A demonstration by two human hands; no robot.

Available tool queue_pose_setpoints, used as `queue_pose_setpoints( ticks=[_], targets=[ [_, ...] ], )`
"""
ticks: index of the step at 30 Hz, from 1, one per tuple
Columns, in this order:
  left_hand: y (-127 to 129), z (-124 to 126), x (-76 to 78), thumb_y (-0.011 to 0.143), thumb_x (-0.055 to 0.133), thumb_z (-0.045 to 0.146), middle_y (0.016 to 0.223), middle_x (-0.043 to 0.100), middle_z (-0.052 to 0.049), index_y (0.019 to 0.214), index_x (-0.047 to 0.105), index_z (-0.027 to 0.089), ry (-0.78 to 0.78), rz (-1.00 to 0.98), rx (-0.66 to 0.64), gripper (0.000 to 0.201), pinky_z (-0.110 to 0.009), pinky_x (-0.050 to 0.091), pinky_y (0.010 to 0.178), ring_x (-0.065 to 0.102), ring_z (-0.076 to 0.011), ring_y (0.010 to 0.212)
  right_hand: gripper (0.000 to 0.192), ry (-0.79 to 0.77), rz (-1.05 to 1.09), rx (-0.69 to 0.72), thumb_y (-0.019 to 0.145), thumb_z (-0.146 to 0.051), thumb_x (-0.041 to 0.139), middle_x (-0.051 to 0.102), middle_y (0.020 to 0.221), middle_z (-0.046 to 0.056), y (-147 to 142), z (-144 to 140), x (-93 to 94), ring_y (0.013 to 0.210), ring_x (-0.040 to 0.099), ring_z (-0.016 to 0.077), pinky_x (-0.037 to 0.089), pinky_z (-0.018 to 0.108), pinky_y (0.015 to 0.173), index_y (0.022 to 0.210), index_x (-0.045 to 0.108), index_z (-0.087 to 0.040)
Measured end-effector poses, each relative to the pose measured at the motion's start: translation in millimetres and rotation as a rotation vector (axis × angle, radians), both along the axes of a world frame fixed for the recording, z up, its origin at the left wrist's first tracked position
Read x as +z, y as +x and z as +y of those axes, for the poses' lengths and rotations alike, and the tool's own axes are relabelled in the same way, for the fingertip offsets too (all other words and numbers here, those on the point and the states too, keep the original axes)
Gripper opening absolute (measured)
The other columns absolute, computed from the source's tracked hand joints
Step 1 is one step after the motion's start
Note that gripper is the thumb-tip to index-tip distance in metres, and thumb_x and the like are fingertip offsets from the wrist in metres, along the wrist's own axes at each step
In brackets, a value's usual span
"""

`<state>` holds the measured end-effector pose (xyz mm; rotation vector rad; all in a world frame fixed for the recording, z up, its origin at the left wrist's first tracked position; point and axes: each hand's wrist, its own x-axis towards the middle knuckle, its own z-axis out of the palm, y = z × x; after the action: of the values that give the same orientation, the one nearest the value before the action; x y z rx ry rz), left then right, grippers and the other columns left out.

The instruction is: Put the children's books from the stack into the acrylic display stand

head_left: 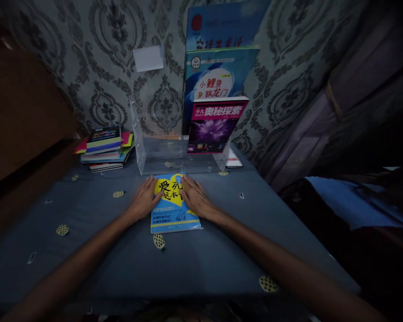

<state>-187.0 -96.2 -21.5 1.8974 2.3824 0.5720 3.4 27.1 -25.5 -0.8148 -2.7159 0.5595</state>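
On blue cloth (87,250), book (174,214) lengthwise away

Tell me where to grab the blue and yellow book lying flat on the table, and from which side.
Probably by its two long side edges. The book lies flat on the cloth-covered table, so nothing else sticks up. The left hand and right hand already rest at those edges; curl fingers under from each side and lift.

The back wall (104,67) is covered with grey wallpaper in a dark damask pattern, and a small white card (148,58) is fixed on it. The worktop (221,250) is covered by a blue-grey cloth with yellow dots. A dark curtain (349,89) is seen at the right. The room is dimly lit
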Motion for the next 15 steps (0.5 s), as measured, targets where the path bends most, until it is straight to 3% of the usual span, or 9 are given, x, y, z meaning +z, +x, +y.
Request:
queue_pose_setpoints(
  ticks=[3,6,10,13,15],
  targets=[
    [2,-2,-1.8,0.096,0.046,0.043,0.147,0.051,-0.023,0.143,0.047,0.006,0.051,-0.047,0.054,0.060,-0.051,0.032,0.117,0.041,-0.0350,0.144,0.057,0.027,-0.006,-0.066,0.101,-0.033,0.035,0.029,0.163,0.018,-1,-6,-1.4,0.152,0.025,0.0254,0.020,0.050,0.123,0.152,0.036,-0.010],
    [1,-1,-2.6,0.092,0.051,0.038,0.141,0.058,-0.020,0.140,0.050,0.010,0.145,-0.230,0.024,0.056,-0.051,0.035,0.115,0.048,-0.0344,0.138,0.058,0.015,0.002,-0.081,0.100,-0.032,0.036,0.029,0.162,0.020,-2,-8,-2.2,0.152,0.025,0.0275,0.021,0.049,0.123,0.151,0.037,-0.006],
    [-1,6,-1.5,0.084,0.062,0.031,0.135,0.064,-0.015,0.134,0.055,0.015,0.312,-0.772,0.059,0.053,-0.046,0.042,0.111,0.056,-0.0303,0.130,0.061,-0.055,0.078,-0.079,0.100,-0.037,0.034,0.027,0.163,0.021,1,-5,-8.1,0.151,0.026,0.0297,0.025,0.046,0.123,0.151,0.036,-0.003],
    [5,9,2.6,0.081,0.066,0.021,0.136,0.063,-0.013,0.127,0.056,0.018,0.439,-1.279,0.236,0.047,-0.038,0.051,0.103,0.060,-0.0266,0.127,0.062,-0.107,0.169,-0.056,0.101,-0.041,0.033,0.027,0.164,0.016,5,0,-16.8,0.152,0.024,0.0285,0.024,0.047,0.124,0.154,0.033,-0.009],
    [12,10,6.3,0.082,0.064,0.016,0.126,0.069,-0.014,0.118,0.059,0.016,0.440,-1.515,0.344,0.036,-0.035,0.057,0.094,0.067,-0.0255,0.116,0.062,-0.134,0.211,-0.044,0.101,-0.042,0.033,0.026,0.165,0.014,6,2,-22.4,0.153,0.023,0.0279,0.024,0.048,0.124,0.155,0.032,-0.012]
  ],
)
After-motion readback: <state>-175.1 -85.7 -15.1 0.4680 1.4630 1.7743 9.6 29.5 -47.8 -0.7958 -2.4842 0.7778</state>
